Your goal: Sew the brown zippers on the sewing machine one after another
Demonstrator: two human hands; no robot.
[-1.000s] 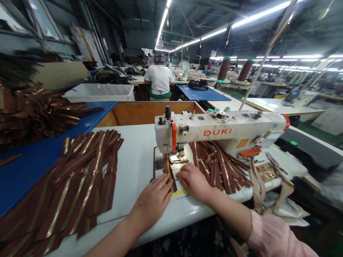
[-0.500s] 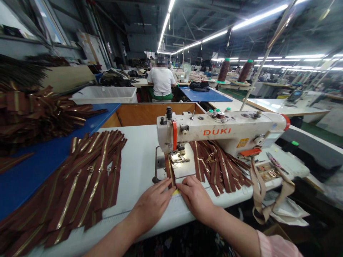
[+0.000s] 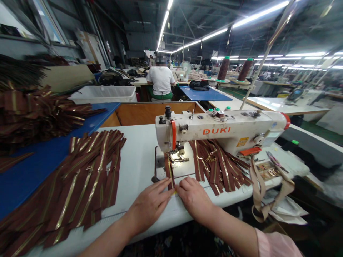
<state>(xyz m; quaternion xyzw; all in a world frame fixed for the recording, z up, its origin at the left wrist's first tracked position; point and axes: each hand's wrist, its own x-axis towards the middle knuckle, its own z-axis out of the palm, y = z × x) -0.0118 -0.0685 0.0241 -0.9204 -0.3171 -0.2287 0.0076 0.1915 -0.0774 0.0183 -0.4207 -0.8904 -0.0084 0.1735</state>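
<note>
A brown zipper with gold teeth runs lengthwise from under the sewing machine's presser foot toward me. My left hand has its fingers close together on the zipper's left edge, the thumb by its near end. From the right side, my right hand holds that same near end between curled fingers and thumb; the fingertips are partly hidden. The white sewing machine stands just beyond both hands, its metal needle plate beneath the zipper. A small yellow patch shows on the table between my hands.
Brown zippers lie heaped on the left, and more zippers rest under the machine arm. A large zipper pile covers part of the blue table. A parts tray with scissors sits right. Ahead, a person sits, back turned.
The view has shifted very slightly. Both hands stay at the zipper's near end, and the zipper shows hardly any movement under the presser foot.
</note>
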